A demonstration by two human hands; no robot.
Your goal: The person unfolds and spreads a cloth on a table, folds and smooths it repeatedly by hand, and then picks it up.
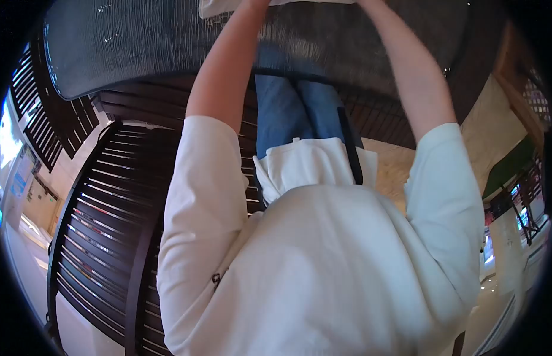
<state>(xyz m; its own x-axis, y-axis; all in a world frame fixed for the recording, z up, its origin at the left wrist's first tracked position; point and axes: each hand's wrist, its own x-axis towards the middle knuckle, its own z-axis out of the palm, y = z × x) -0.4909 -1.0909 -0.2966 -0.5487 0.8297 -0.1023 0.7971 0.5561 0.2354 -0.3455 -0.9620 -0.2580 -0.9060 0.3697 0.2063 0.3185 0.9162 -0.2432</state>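
Observation:
Both of my forearms stretch forward over a dark, glossy tabletop [139, 44], which has a crinkled, streaky texture. My left forearm [225, 65] and my right forearm [415, 68] run out of the picture at the top edge, so neither hand shows. Between the wrists, a flat white thing [215, 7] lies at the upper border. Only its near edge is visible, and I cannot make out whether it is cloth or paper. Whether the hands touch it is hidden.
A dark slatted wooden bench [104, 231] stands to the left, with another slatted seat [53, 118] beyond it. My legs in blue jeans [282, 113] reach under the table's near edge. Pale floor [395, 163] shows on the right, with a dark green patch [508, 169] farther out.

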